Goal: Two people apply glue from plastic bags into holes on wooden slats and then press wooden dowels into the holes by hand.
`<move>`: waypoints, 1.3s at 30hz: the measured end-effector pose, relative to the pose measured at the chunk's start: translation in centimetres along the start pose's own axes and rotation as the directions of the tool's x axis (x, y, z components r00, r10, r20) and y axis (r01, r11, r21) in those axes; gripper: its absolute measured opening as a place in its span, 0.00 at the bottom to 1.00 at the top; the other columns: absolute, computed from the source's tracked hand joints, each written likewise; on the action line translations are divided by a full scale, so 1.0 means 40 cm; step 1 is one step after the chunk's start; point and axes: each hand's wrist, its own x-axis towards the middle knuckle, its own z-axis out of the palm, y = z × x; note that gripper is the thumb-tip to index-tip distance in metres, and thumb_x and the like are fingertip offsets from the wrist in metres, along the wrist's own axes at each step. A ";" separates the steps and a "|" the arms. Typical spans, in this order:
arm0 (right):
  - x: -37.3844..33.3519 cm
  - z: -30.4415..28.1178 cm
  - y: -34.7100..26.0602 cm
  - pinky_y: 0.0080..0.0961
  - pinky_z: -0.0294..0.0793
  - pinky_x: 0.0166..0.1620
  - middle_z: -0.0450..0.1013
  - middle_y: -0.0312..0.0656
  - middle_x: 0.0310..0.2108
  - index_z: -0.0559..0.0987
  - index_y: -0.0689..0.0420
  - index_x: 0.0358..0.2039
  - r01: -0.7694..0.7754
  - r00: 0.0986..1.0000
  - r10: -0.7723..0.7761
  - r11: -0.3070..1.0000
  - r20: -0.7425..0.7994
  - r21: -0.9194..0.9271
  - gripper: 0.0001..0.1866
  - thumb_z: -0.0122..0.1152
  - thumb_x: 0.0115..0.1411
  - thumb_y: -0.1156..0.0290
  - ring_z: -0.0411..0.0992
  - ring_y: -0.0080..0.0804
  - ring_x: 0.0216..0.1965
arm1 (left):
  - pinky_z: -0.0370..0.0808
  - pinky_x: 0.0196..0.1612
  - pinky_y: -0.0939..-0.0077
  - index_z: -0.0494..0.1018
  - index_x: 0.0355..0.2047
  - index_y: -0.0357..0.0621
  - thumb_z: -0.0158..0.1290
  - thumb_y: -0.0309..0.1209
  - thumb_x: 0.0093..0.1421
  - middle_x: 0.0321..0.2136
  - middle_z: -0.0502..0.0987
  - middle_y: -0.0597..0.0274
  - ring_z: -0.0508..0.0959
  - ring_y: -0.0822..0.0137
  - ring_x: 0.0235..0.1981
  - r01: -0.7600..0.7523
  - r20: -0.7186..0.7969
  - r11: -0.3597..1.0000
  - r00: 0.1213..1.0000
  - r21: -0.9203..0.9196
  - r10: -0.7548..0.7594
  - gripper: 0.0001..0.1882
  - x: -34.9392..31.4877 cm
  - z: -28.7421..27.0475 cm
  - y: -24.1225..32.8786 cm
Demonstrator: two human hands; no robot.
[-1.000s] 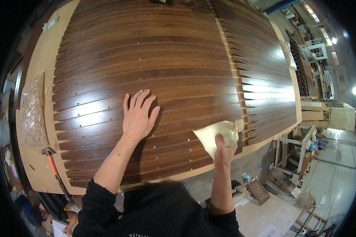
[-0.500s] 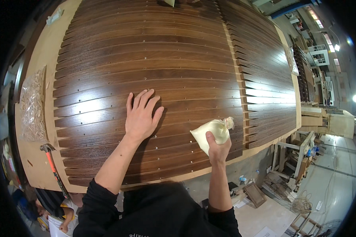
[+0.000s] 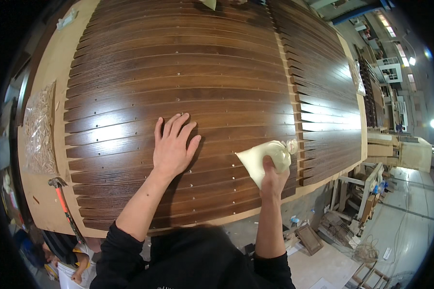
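Observation:
Dark brown wooden boards (image 3: 130, 62) lie side by side in a wide row, with small holes along them; several holes nearest me show whitish spots. My left hand (image 3: 173, 147) rests on the boards with its fingers stretched and apart, holding nothing. Off to the right, my right hand (image 3: 276, 179) is wrapped round a soft, see-through bag (image 3: 260, 156) filled with a cream-coloured paste. The bag's gathered, tied end points right, and its narrow tip points left over the boards. Whether the tip touches wood, I cannot tell.
A plastic bag of wooden dowels (image 3: 39, 130) and a hammer (image 3: 62, 204) lie on the table's pale left border (image 3: 43, 212). A second row of boards (image 3: 323, 96) stands to the right. Another pale bag tip (image 3: 209, 4) shows at the far edge. A person's arm (image 3: 82, 265) is at lower left.
My right hand has moved slightly to the right with the paste bag, which is now turned a little. My left hand has shifted only slightly.

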 end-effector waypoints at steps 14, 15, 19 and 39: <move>0.027 0.036 0.024 0.24 0.76 0.52 0.79 0.39 0.45 0.79 0.65 0.52 0.037 0.998 -0.033 0.998 0.061 -0.059 0.20 0.70 0.59 0.78 0.77 0.26 0.46 | 0.51 0.74 0.45 0.75 0.56 0.49 0.57 0.40 0.67 0.63 0.71 0.59 0.66 0.56 0.68 0.018 0.013 0.999 1.000 -0.030 -0.017 0.19 0.003 -0.003 -0.001; 0.025 0.037 0.022 0.25 0.75 0.52 0.79 0.39 0.46 0.79 0.65 0.52 0.023 0.998 -0.018 0.995 0.058 -0.095 0.20 0.70 0.59 0.78 0.77 0.27 0.47 | 0.51 0.74 0.45 0.75 0.56 0.50 0.58 0.40 0.67 0.63 0.71 0.59 0.66 0.56 0.68 0.018 0.015 0.999 1.000 -0.033 -0.018 0.19 0.004 -0.004 0.000; 0.017 0.035 0.014 0.25 0.75 0.54 0.79 0.39 0.47 0.79 0.64 0.53 0.022 1.000 -0.021 0.998 0.006 -0.057 0.21 0.70 0.59 0.77 0.77 0.28 0.47 | 0.51 0.74 0.46 0.75 0.56 0.50 0.57 0.40 0.67 0.63 0.71 0.59 0.66 0.56 0.69 0.021 0.023 0.999 1.000 -0.039 -0.020 0.20 0.004 -0.006 0.001; 0.104 0.099 0.018 0.27 0.75 0.54 0.78 0.39 0.48 0.78 0.64 0.55 0.004 0.998 -0.002 0.999 0.067 -0.034 0.25 0.76 0.61 0.67 0.76 0.27 0.48 | 0.53 0.73 0.43 0.76 0.54 0.49 0.58 0.42 0.67 0.61 0.72 0.59 0.66 0.57 0.67 0.025 0.005 0.999 1.000 -0.042 -0.025 0.19 0.006 -0.007 -0.003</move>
